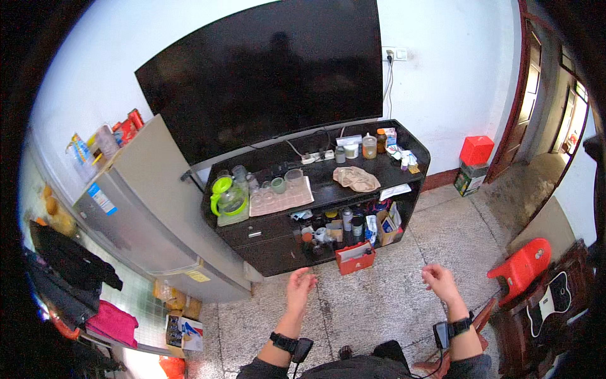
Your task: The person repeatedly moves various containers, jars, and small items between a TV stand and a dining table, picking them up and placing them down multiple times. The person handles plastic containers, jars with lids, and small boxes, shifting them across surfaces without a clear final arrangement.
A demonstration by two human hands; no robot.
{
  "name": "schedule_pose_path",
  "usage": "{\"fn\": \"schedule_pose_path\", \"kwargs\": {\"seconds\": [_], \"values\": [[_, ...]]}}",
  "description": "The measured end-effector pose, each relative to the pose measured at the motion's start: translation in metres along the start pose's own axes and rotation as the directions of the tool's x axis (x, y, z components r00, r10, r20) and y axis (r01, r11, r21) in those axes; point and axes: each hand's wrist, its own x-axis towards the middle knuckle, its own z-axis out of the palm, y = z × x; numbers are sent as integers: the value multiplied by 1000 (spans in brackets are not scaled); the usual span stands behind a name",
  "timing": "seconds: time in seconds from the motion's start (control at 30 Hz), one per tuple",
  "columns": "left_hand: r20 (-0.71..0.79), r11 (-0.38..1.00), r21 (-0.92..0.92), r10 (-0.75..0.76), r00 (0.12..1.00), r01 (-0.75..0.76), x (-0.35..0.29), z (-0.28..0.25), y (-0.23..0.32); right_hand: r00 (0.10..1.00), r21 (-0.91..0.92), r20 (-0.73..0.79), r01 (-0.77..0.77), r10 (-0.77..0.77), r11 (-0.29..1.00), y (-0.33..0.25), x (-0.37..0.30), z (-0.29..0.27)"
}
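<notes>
My left hand (299, 292) is raised over the floor, its fingers loosely bent and apart, holding nothing. Farther right, my right hand (440, 283) also hangs in the air with slightly curled fingers and nothing visible in it. Neither touches anything. Between and beyond them, a red box (355, 260) stands open-topped in front of the black TV cabinet (252, 232). On the cabinet top are a green-lidded clear jug (230, 199), several glasses on a pinkish cloth (284, 198), a crumpled beige cloth (356, 179) and several bottles.
A large black television (271, 76) is behind the cabinet. To the left stands a grey refrigerator (151, 208) with packages on top. At right are a red plastic stool (522, 265), a dark wooden seat (536, 322), and a red box (476, 150) stacked by the doorway.
</notes>
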Motion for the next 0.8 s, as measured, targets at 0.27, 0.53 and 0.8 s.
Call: {"fn": "schedule_pose_path", "kwargs": {"seconds": [0.27,0.53,0.8], "values": [[-129,998,-28,57,990,-61,98,21,3,993,50,103,-58,53,997,4,202,-9],[-260,1000,16,8,966,-3,222,125,1,977,-133,99,203,-191,970,50,418,-34],[-280,998,52,46,959,-33,329,173,18,990,-20,80,116,-114,993,21,578,-37]]}}
